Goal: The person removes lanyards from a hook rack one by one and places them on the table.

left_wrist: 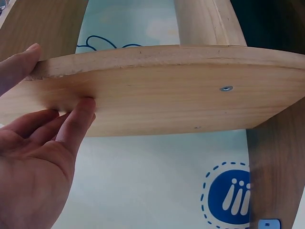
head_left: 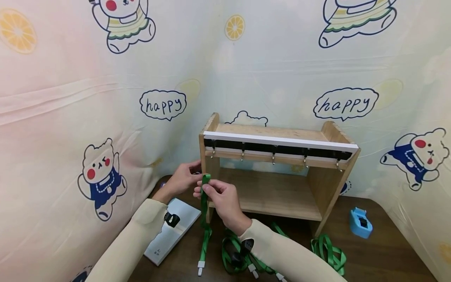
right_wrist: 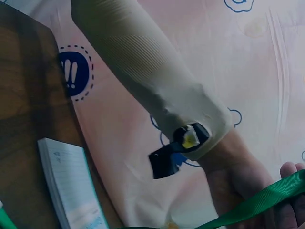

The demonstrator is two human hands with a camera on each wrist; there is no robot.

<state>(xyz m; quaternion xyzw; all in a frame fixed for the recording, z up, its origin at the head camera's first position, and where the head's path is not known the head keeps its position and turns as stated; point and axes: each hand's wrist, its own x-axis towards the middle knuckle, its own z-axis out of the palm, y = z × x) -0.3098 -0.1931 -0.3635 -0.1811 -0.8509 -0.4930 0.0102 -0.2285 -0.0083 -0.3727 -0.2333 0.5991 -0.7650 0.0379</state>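
My right hand (head_left: pixel 225 199) pinches a green lanyard (head_left: pixel 205 203) near its looped top, in front of the shelf's left side. The strap hangs down, ending in a white plastic clip (head_left: pixel 201 267). In the right wrist view, the green strap (right_wrist: pixel 267 200) crosses in front of the other hand. At the left side panel of the wooden shelf (head_left: pixel 267 192), my left hand (head_left: pixel 184 178) holds the panel's edge. The left wrist view puts that hand's thumb at the edge and its fingertips against the panel's face (left_wrist: pixel 157 95). Several metal hooks (head_left: pixel 273 158) line the shelf's front rail.
More green lanyards (head_left: pixel 230 250) lie on the table below the shelf, partly behind the right forearm. Another green bundle (head_left: pixel 329 254) sits right of them. A blue tape dispenser (head_left: pixel 361 223) stands at the right, and a white notepad (head_left: pixel 172 231) lies under the left forearm.
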